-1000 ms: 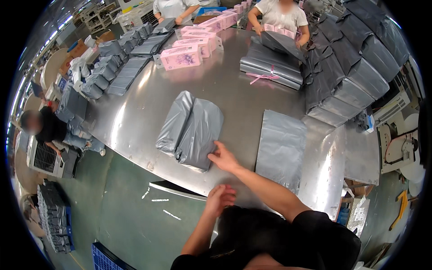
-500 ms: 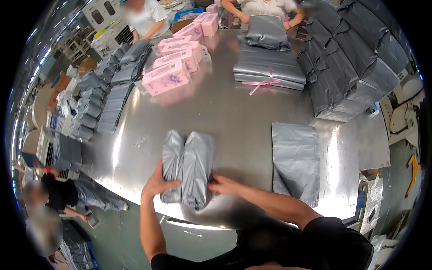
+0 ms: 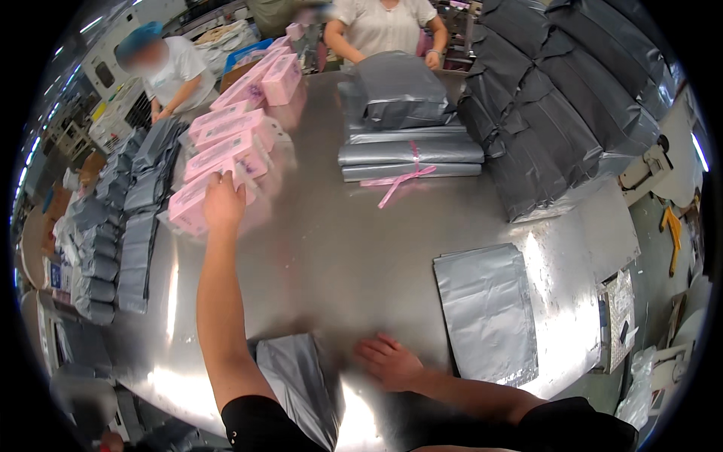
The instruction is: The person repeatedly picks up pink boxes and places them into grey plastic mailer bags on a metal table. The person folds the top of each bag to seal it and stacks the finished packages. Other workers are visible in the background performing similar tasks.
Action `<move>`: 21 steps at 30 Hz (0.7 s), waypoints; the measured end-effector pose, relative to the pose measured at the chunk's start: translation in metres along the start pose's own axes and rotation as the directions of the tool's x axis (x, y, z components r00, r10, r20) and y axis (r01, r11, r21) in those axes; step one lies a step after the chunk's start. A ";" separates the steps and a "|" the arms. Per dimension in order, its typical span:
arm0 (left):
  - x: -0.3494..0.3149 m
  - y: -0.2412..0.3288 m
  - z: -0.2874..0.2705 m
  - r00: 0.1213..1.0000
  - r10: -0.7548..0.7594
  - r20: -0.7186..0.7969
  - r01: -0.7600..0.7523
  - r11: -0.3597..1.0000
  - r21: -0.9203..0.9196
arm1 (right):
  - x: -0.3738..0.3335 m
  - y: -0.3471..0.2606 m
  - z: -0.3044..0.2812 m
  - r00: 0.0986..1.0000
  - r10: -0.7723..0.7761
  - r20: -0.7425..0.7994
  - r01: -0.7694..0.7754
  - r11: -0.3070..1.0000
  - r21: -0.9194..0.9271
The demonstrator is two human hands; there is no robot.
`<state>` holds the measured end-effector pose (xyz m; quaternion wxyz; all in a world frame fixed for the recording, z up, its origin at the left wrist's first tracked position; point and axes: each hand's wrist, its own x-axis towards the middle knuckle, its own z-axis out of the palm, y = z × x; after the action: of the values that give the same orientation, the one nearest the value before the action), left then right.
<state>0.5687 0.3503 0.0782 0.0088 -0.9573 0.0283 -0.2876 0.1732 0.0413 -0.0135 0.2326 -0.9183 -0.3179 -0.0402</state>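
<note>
My left hand (image 3: pixel 225 202) reaches far forward, its fingers bent over the upper edge of the nearest pink box (image 3: pixel 189 210) in a row of similar boxes. Near the front of the metal table (image 3: pixel 331 260), my right hand (image 3: pixel 388 363) is low over the surface, slightly blurred, fingers apart and holding nothing. Between my forearms a grey plastic-wrapped package (image 3: pixel 298 383) lies at the table's front edge, partly hidden by my left arm. To the right of my right hand is a flat stack of grey plastic bags (image 3: pixel 488 313).
Folded grey bags tied with pink ribbon (image 3: pixel 399 178) lie far centre beneath a grey bundle (image 3: pixel 403 87). Large grey packages (image 3: pixel 561 124) are piled at right. Several wrapped grey packages (image 3: pixel 98 260) line the left edge. Two people stand across the table, one with hands by the grey bundle.
My left hand has left the grey packages and gone forward to the nearest pink box. My right hand has let go of them too. The view has shifted; the packages now appear lower.
</note>
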 end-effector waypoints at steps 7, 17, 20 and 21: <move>0.024 0.039 0.051 0.977 -0.199 0.070 0.188 0.972 0.143 | -0.010 0.011 0.008 0.996 0.036 -0.077 -0.030 0.997 0.077; -0.079 0.032 -0.133 0.977 0.203 -0.061 -0.212 0.935 -0.283 | -0.024 0.008 -0.003 0.997 0.037 -0.069 -0.015 0.957 0.289; -0.145 0.099 -0.265 0.997 0.046 0.066 0.019 0.658 -0.752 | -0.014 0.024 0.004 0.912 0.378 0.161 -0.253 0.206 0.945; -0.173 0.121 -0.289 0.990 -0.015 0.143 0.132 0.487 -0.864 | -0.008 0.039 -0.038 0.819 0.342 0.462 -0.189 -0.600 0.778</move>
<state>0.2594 0.2396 0.2202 -0.4864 -0.8458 0.1280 -0.1780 0.1931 -0.0077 0.0030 0.9043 -0.3053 0.1085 0.2778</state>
